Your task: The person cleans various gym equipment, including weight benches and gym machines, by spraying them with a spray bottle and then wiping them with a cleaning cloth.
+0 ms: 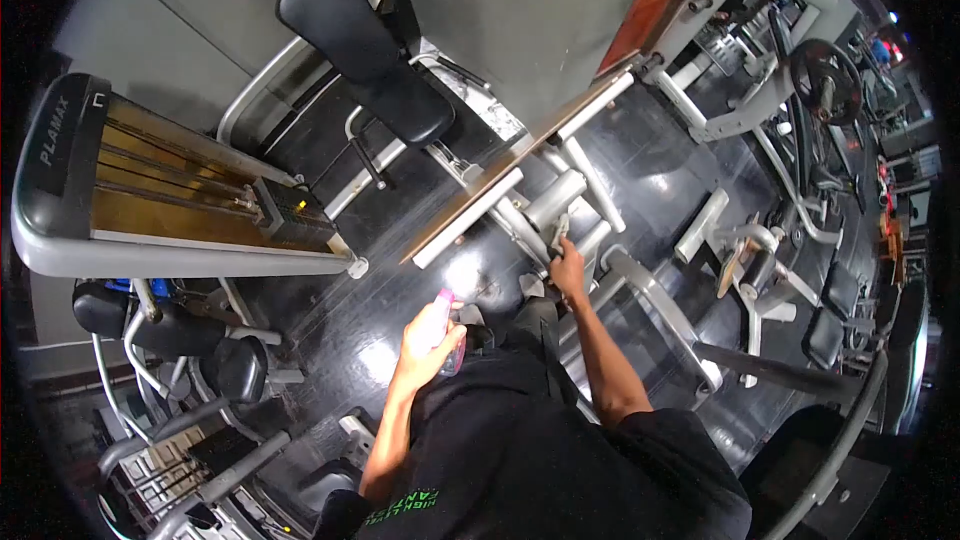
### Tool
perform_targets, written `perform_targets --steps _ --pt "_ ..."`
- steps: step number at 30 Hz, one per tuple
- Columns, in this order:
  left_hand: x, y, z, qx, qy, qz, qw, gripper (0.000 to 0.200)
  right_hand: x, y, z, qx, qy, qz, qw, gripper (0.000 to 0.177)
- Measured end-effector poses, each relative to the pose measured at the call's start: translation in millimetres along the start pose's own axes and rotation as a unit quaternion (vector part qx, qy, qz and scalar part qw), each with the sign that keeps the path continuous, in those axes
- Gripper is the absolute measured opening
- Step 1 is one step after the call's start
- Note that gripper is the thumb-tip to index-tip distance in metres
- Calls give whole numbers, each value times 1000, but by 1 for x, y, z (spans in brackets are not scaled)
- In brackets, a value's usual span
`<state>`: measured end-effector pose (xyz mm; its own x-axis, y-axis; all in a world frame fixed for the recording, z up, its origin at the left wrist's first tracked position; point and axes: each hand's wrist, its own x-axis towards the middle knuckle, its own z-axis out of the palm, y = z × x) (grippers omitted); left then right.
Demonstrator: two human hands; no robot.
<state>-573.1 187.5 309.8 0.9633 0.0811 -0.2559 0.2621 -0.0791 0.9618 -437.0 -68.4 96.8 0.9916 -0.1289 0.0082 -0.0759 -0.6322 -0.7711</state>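
In the lower middle, my left hand (425, 348) is closed around a bottle (453, 355) with a pink top; the fingers cover most of it. My right hand (567, 270) reaches forward with its fingers closed on a small pale, cloth-like piece (561, 231). That piece lies against or just over the silver frame (553, 202) of a gym machine; whether it touches cannot be made out. A long panel (465, 218) of the same machine, with white padded edges, slants past just ahead of both hands.
A weight-stack tower (190, 195) stands at left. Beyond the panel is a black padded seat (375, 70). A curved grey frame tube (665, 315) runs close to my right arm. More machines (770, 260) fill the right side, over a dark shiny floor (350, 315).
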Motion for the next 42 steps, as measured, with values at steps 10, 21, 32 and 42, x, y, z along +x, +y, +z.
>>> perform_targets --steps 10,21,32,42 --pt "-31 -14 -32 54 -14 13 998 33 36 0 33 52 70 210 974 47" --pt "-27 -21 -36 76 -56 4 996 34 -27 -48 -2 -8 127 -129 983 46" --pt "-32 -34 -41 38 -37 -14 998 33 -61 -9 -1 -342 -184 -428 816 21" --pt "-21 -31 -37 33 -46 -12 998 32 -39 35 123 562 -156 456 672 32"
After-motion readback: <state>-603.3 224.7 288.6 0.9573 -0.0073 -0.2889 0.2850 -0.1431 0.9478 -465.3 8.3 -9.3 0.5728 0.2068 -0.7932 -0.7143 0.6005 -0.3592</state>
